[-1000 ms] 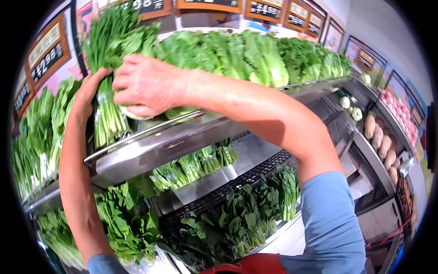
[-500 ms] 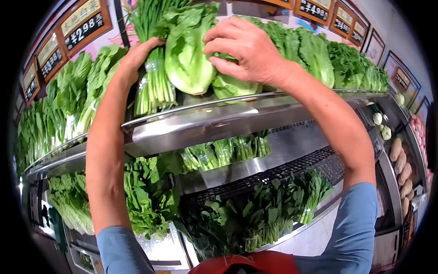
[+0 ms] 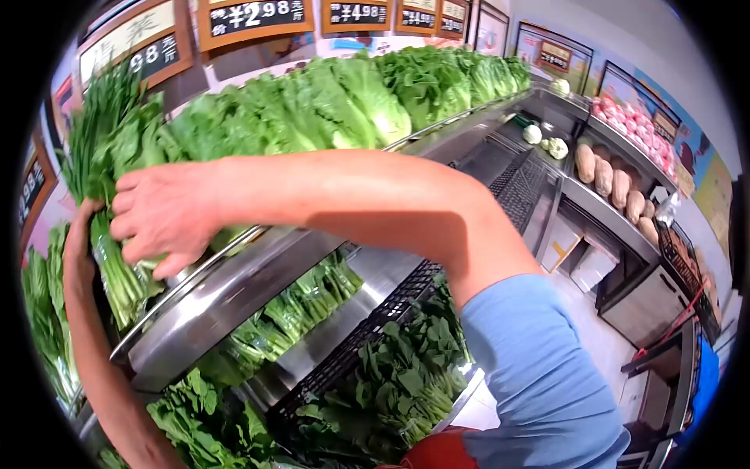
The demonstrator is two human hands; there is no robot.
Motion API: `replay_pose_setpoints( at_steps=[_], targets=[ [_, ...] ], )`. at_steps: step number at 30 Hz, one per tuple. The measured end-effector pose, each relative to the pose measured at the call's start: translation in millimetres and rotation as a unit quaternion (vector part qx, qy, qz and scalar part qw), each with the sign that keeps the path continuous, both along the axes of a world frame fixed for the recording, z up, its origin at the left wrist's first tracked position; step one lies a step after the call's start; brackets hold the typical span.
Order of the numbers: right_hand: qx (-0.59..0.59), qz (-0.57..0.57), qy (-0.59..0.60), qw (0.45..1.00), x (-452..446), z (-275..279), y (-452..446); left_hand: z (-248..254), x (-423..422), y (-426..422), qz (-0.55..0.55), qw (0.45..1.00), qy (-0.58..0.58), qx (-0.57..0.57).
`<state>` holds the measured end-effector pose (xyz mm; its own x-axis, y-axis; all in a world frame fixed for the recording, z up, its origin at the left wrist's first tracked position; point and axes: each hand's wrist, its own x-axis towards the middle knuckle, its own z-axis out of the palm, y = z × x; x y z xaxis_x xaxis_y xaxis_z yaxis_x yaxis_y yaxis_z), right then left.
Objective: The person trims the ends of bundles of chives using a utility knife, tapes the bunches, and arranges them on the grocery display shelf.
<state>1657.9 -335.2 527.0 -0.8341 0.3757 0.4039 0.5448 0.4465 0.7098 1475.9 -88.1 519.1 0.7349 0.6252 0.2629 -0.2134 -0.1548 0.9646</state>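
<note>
At the left end of the upper shelf, my right hand (image 3: 168, 215) lies across the greens, its fingers bent but apart and the thumb lower down. Just beside its fingertips stands a bundle of green stalks (image 3: 121, 273) in clear wrap. Long thin leaves like garlic chives (image 3: 101, 117) rise above it. On the bundle's left side is my left hand (image 3: 80, 234), with a fingertip or thumb against the leaves; its other fingers are hidden. Leafy greens (image 3: 137, 144) show above my right hand, and my forearm covers part of the shelf behind it.
Lettuce heads (image 3: 312, 105) line the upper shelf behind a metal rail (image 3: 211, 289). Below are wrapped greens (image 3: 293, 313), a black mesh tray (image 3: 375, 328) and dark leafy bunches (image 3: 391, 367). Tan gourds (image 3: 617, 184) lie at right. Price signs (image 3: 254, 19) hang above.
The view has swung right, so the shelf's left end now appears farther left. My right hand has come nearer the stalk bundle and my left hand. The pale lettuce head between my hands is now hidden.
</note>
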Motion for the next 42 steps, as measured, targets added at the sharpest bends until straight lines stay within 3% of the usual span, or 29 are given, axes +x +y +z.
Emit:
replay_pose_setpoints(
  at_steps=[5, 6, 8, 10, 12, 14, 16, 17, 20, 21, 24, 25, 32, 34, 36, 42],
  targets=[
    [-0.005, -0.010, -0.061, 0.998, -21.0, 2.3, 11.5, -12.8, -20.4, 54.8, -0.020, 1.000, -0.018, 0.006],
    [-0.005, -0.001, -0.052, 0.999, -19.2, 1.5, 15.2, -16.9, -19.1, 61.4, 0.030, 0.999, -0.025, 0.027],
    [-0.003, 0.015, -0.036, 0.999, -21.3, -0.6, 24.4, -17.3, -14.7, 49.9, 0.023, 0.999, -0.028, -0.027],
    [-0.042, -0.074, -0.024, 0.996, -13.0, 1.3, 19.9, -10.7, -6.6, 27.1, 0.021, 0.996, -0.032, -0.079],
    [-0.058, -0.040, -0.006, 0.998, -20.6, -0.3, 27.0, -7.3, -32.0, -1.8, -0.011, 1.000, -0.009, 0.016],
    [-0.034, -0.041, 0.014, 0.998, 2.9, -0.5, 16.1, 7.6, -1.4, -46.9, 0.030, 0.998, 0.012, 0.050],
    [-0.044, -0.025, -0.010, 0.999, -24.3, 7.1, 27.7, 9.5, 25.5, -36.3, 0.085, 0.993, 0.029, 0.073],
    [-0.065, -0.048, 0.002, 0.997, -1.8, 15.9, 10.4, 11.1, 25.4, -19.0, 0.036, 0.998, 0.051, 0.026],
    [-0.066, -0.037, -0.031, 0.997, -19.6, 21.5, 29.4, 10.8, -6.4, -39.5, 0.047, 0.996, 0.074, -0.021],
    [-0.066, 0.011, -0.019, 0.998, -27.9, 22.8, 39.5, 9.4, -18.1, -34.1, 0.060, 0.996, 0.061, -0.014],
    [-0.080, -0.023, -0.035, 0.996, -30.0, 20.5, 36.3, 11.2, -4.7, -32.9, 0.041, 0.996, 0.074, -0.020],
    [-0.088, 0.009, -0.064, 0.994, -40.2, 12.8, 39.3, 5.8, -5.8, -35.2, 0.025, 0.999, 0.026, -0.027],
    [-0.083, 0.040, -0.093, 0.991, -30.3, -0.8, 37.7, 0.0, -2.3, -22.9, 0.032, 0.998, 0.052, 0.006],
    [-0.127, 0.011, -0.072, 0.989, -33.2, -2.6, 36.6, 0.6, 1.7, -25.1, 0.084, 0.996, 0.038, -0.018],
    [-0.117, -0.029, -0.110, 0.987, -37.4, -3.7, 39.0, 1.4, -6.6, -33.2, 0.070, 0.995, 0.073, -0.020],
    [-0.085, -0.116, -0.100, 0.985, -40.1, -14.2, 28.9, 1.1, -4.4, -37.9, 0.067, 0.997, 0.022, -0.015]
  ],
)
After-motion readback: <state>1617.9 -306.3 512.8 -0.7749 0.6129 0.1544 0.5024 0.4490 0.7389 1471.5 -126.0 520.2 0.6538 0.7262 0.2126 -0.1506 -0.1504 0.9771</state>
